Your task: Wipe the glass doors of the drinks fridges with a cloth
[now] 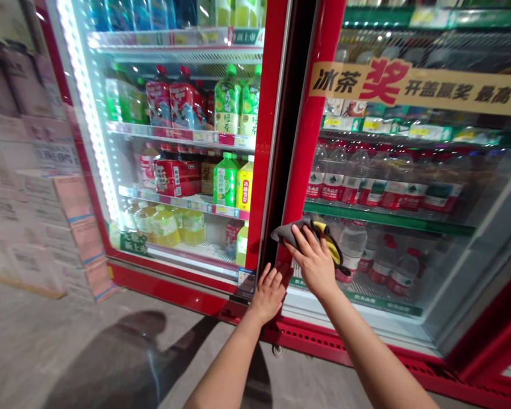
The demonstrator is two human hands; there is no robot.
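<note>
Right hand (314,262) clamps a grey-and-yellow cloth (296,234) up against the glass door of the red drinks cooler (409,261) — fingers spread wide over it — while the left hand (269,294) sits open at the door's lower edge, grasping nothing.

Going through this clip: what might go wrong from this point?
The left hand sits by the gap between the two red glass doors, so it might get pinched if a door swings. The cloth in the right hand lies against the door edge and might snag there.
</note>
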